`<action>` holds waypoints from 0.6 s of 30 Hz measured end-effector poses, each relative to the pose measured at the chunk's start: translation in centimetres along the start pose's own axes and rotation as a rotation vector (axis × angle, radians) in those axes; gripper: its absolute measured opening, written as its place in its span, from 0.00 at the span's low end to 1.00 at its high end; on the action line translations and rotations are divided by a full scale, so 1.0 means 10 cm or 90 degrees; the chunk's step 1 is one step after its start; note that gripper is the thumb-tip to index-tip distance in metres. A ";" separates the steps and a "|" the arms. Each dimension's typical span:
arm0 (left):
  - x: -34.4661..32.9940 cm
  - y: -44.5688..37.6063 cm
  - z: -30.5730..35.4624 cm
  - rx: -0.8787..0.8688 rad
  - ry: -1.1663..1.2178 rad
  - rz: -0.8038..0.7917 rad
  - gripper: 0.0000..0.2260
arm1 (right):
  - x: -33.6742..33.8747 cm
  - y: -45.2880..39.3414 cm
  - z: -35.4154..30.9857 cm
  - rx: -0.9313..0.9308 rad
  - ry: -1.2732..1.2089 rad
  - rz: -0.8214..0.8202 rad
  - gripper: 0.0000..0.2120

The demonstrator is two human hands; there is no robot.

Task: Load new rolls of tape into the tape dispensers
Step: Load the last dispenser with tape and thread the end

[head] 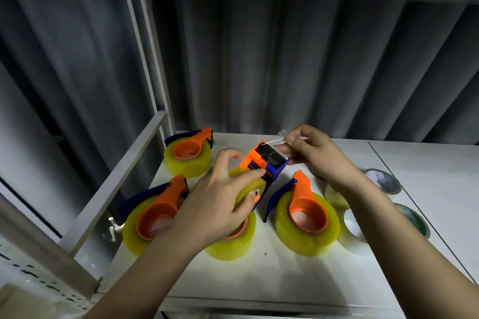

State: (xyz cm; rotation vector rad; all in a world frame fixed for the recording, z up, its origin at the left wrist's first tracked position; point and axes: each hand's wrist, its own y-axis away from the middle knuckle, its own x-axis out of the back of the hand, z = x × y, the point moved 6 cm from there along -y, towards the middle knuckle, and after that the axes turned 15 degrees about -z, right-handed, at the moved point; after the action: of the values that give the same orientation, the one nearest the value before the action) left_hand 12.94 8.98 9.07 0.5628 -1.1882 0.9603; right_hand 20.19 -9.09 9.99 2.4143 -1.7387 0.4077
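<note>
Your left hand [220,204] hides most of the tape roll [233,241] near the table's [259,280] front edge, your right forearm [388,228] covers part of the clear rolls [353,228], and both forearms are cropped at the bottom edge.

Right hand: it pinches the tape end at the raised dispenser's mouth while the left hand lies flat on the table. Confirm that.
Not quite. In the head view the left hand grips the raised dispenser and its roll; the right hand does pinch the tape end.

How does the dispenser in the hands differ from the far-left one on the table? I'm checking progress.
The held dispenser is lifted and tilted, gripped by the left hand, while the right hand pinches its tape end. The far dispenser lies flat, untouched. Both are orange and blue with yellowish rolls.
</note>
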 end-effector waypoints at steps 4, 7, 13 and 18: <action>-0.01 0.01 0.04 -0.026 -0.005 0.018 0.18 | 0.04 0.03 0.03 -0.019 -0.037 0.012 0.11; -0.01 0.01 0.06 -0.044 -0.009 0.033 0.19 | 0.08 0.02 0.00 -0.032 -0.054 0.025 0.12; -0.04 0.00 0.06 -0.021 0.068 0.062 0.23 | 0.11 0.01 -0.07 -0.089 -0.103 -0.044 0.12; -0.10 -0.03 -0.01 0.082 0.243 0.048 0.31 | 0.09 0.11 -0.16 -0.041 0.097 -0.021 0.10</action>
State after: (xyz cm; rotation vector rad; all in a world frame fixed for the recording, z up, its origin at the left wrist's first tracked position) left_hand 13.16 8.56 8.13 0.4149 -0.8137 1.1561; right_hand 19.18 -9.86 11.74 2.2994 -1.6221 0.5089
